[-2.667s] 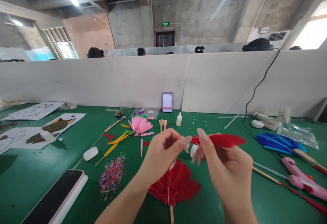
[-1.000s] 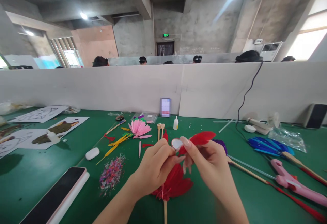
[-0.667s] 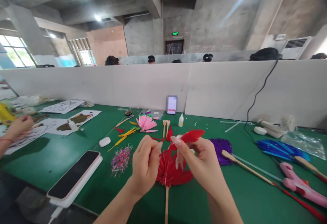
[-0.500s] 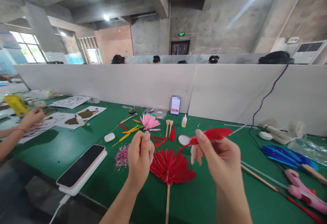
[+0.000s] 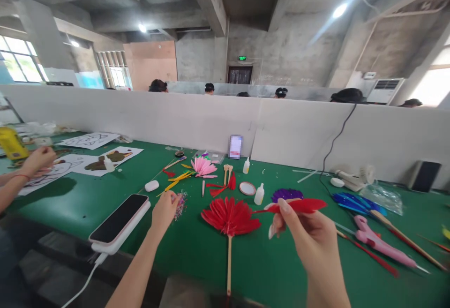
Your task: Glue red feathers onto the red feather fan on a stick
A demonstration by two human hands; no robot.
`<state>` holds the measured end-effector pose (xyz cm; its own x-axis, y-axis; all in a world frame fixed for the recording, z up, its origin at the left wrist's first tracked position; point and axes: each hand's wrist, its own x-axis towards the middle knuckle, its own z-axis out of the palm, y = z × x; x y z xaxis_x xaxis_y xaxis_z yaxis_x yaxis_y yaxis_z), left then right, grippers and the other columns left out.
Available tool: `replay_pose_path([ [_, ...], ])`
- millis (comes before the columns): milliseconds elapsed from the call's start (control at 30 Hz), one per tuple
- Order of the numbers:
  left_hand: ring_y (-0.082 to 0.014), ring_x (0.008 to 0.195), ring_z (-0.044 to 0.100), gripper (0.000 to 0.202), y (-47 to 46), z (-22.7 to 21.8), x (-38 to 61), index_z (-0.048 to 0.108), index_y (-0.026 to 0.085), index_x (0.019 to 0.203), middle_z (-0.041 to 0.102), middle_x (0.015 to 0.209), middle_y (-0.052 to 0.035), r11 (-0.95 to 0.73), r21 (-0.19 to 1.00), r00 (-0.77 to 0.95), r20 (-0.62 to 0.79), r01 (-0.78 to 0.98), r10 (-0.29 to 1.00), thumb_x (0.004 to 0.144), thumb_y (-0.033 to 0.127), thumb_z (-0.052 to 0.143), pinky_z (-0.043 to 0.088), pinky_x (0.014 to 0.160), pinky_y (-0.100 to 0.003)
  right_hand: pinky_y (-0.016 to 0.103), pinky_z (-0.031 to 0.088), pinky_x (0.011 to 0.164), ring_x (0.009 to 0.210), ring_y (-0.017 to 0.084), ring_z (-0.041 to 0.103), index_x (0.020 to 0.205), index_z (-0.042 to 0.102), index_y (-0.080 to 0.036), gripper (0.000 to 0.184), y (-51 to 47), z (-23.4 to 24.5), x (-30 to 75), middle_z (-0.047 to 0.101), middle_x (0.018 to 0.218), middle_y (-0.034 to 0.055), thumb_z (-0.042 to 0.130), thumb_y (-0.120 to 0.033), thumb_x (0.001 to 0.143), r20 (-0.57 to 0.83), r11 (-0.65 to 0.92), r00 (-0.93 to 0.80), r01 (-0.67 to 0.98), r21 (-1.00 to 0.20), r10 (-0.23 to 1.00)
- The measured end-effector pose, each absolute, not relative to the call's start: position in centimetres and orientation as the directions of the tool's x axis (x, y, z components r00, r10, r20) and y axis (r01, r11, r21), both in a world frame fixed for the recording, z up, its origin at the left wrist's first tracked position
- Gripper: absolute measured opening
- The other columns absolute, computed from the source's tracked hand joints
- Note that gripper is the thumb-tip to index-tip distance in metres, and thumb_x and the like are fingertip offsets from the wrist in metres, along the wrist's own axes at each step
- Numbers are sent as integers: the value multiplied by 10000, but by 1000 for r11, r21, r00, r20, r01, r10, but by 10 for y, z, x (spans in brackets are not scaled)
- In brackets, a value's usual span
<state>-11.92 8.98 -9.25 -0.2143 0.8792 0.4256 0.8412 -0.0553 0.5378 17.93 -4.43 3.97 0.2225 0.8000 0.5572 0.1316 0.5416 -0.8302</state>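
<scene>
My right hand (image 5: 309, 237) pinches a single red feather (image 5: 302, 205) and holds it above the green table (image 5: 281, 270). My left hand (image 5: 164, 210) reaches out to the left, fingers pinched together at the edge of a heap of coloured feather scraps (image 5: 181, 200); what it grips is too small to make out. Between my hands lies a red feather fan (image 5: 230, 215) on a wooden stick, flat on the table.
A phone on a white power bank (image 5: 117, 223) lies left. Behind the fan are a pink feather flower (image 5: 203, 166), glue bottles (image 5: 259, 194), a round lid (image 5: 247, 188) and a purple fan (image 5: 286, 194). Blue feathers (image 5: 358, 202) and a pink glue gun (image 5: 376, 242) lie right. Another person's hand (image 5: 37, 160) works far left.
My left hand has left the red feather and gone down and left to the scrap heap. My right hand stays on the feather. The view has swung left and back.
</scene>
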Motion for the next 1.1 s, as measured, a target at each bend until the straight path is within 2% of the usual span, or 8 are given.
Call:
replay_pose_path([
  [200, -240, 692, 613, 186, 89, -87, -125, 560, 139, 837, 581, 607, -46, 59, 485, -229, 301, 873, 926, 846, 299, 466, 410, 605, -281, 244, 492, 456, 470, 129, 573, 675, 656, -151, 205, -92, 31, 178, 622, 520, 13, 631, -304, 810, 477, 456, 237, 141, -879, 846],
  [300, -259, 922, 614, 238, 78, -80, -119, 551, 103, 1044, 667, 867, -110, 43, 465, -194, 283, 884, 939, 837, 173, 456, 431, 795, -332, 245, 510, 507, 533, 138, 610, 725, 681, -160, 158, -122, 31, 175, 652, 567, 20, 630, -281, 813, 446, 436, 292, 103, -894, 846],
  [400, -314, 1301, 327, 364, 46, -66, -101, 471, 86, 1209, 518, 1269, -184, 16, 461, -215, 382, 887, 899, 871, 218, 430, 266, 1028, -451, 245, 521, 511, 548, 142, 624, 764, 712, -175, 124, -152, 29, 170, 678, 602, 25, 641, -270, 799, 435, 450, 331, 32, -892, 838],
  [467, -306, 1347, 243, 332, 11, -50, -82, 526, 125, 1167, 532, 1274, -140, -117, 544, -205, 494, 831, 845, 891, 275, 419, 209, 1072, -464, 251, 536, 509, 547, 150, 634, 776, 727, -180, 114, -168, 25, 163, 696, 624, 36, 656, -269, 782, 407, 434, 323, -15, -901, 855],
  [600, -196, 1109, 543, 362, -78, -16, -39, 572, 179, 1110, 647, 1101, -78, -487, 767, 98, 495, 417, 863, 948, 288, 266, 377, 985, -347, 235, 567, 526, 599, 175, 685, 780, 737, -196, 97, -182, 11, 150, 729, 674, 54, 668, -264, 771, 393, 446, 359, -75, -892, 846],
  [700, -167, 971, 600, 320, -131, 1, -12, 585, 180, 1098, 677, 981, -60, -614, 756, 176, 588, 228, 789, 939, 306, 338, 440, 889, -294, 225, 578, 511, 592, 184, 696, 784, 741, -200, 91, -188, 4, 144, 738, 696, 58, 678, -260, 760, 463, 508, 364, -31, -861, 808],
  [900, -119, 754, 607, 108, -156, 16, 3, 636, 188, 793, 661, 772, -7, -657, 723, 132, 645, 212, 753, 844, 247, 561, 461, 663, -198, 202, 587, 567, 629, 174, 706, 817, 737, -231, 82, -203, 2, 144, 745, 747, 35, 676, -236, 763, 452, 453, 303, 70, -889, 839],
  [1100, -109, 776, 621, 74, -158, 5, 1, 628, 195, 866, 665, 820, -5, -640, 751, 115, 630, 164, 768, 842, 210, 560, 473, 673, -183, 164, 562, 570, 605, 133, 681, 844, 708, -235, 95, -208, 2, 132, 732, 726, 13, 633, -272, 800, 469, 464, 347, 105, -880, 812],
])
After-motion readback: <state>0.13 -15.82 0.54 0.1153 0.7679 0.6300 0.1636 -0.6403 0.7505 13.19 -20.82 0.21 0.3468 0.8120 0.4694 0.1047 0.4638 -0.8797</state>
